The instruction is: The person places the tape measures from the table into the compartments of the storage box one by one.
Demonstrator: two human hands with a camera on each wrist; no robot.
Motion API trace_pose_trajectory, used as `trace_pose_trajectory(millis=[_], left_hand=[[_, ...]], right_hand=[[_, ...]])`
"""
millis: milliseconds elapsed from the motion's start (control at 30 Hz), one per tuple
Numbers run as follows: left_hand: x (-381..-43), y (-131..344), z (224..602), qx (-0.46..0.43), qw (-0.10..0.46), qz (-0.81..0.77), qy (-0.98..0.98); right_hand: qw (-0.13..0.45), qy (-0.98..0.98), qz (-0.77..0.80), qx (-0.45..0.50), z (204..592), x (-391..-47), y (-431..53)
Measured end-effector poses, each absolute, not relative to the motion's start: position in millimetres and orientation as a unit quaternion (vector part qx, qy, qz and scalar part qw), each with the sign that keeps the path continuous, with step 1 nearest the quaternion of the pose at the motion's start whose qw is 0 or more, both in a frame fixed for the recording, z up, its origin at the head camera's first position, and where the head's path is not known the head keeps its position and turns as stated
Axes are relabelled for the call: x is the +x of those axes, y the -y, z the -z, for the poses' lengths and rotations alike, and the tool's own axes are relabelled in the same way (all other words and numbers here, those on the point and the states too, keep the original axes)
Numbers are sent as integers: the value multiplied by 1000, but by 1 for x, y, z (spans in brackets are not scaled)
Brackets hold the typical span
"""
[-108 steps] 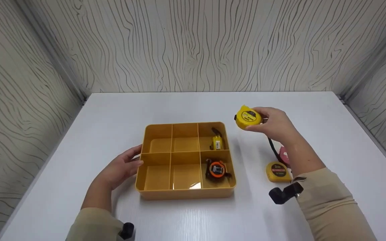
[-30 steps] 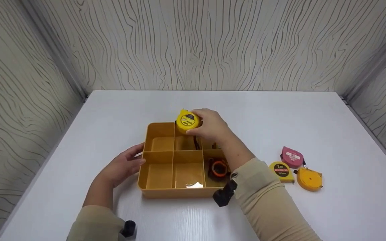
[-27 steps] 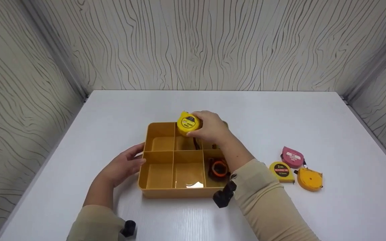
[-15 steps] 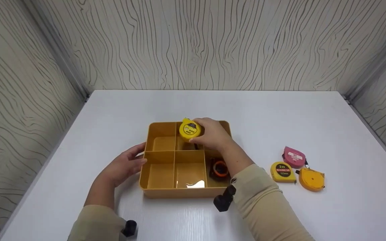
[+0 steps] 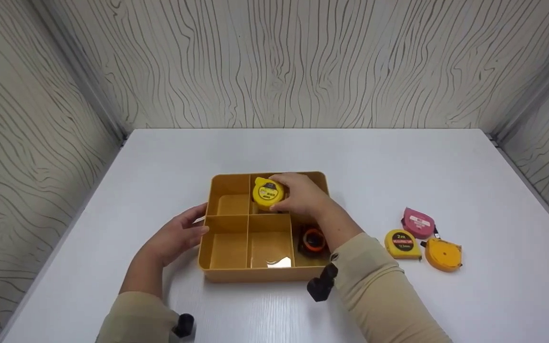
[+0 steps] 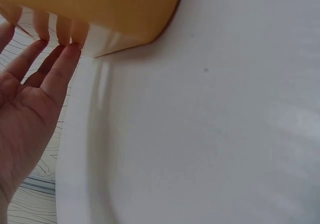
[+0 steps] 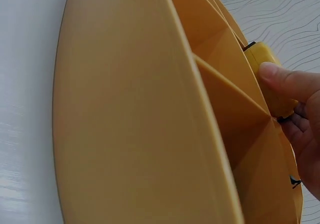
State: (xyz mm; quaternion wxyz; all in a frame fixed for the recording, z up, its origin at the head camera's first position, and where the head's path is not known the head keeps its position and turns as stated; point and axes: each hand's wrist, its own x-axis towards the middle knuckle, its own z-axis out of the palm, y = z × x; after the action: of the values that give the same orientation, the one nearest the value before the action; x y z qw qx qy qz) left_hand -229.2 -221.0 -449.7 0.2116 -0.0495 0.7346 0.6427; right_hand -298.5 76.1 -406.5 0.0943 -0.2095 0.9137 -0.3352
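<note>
My right hand (image 5: 303,194) pinches a yellow tape measure (image 5: 268,192) between thumb and fingers, within the back middle compartment of a tan six-compartment box (image 5: 265,275). In the right wrist view the thumb lies on the yellow case (image 7: 267,78), partly hidden behind the dividers. The fairly straight fingers of my left hand (image 5: 174,239) touch the box's left wall; the left wrist view shows the fingertips (image 6: 74,48) against it. An orange-and-black tape measure (image 5: 312,239) lies in the front right compartment. The back right compartment is mostly covered by my right hand.
Right of the box lie a pink tape measure (image 5: 419,224), a yellow one labelled 2m (image 5: 402,244) and an orange-yellow tape measure (image 5: 443,255), close together on the white table (image 5: 284,314). Wood-grain panels (image 5: 274,62) stand behind and at both sides.
The right hand has carried the yellow tape measure left from beyond the box's right side, then lowered it into the back middle compartment. My left hand stays at the box's left wall.
</note>
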Motion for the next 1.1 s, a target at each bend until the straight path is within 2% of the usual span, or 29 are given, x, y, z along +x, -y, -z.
trace_pose_trajectory(millis=[833, 1100], left_hand=[[-230, 220, 451, -54, 210, -629, -747], [-230, 221, 450, -54, 210, -625, -750]], right_hand=[[93, -912, 333, -222, 411, -297, -79], [101, -896, 376, -215, 413, -295, -80]])
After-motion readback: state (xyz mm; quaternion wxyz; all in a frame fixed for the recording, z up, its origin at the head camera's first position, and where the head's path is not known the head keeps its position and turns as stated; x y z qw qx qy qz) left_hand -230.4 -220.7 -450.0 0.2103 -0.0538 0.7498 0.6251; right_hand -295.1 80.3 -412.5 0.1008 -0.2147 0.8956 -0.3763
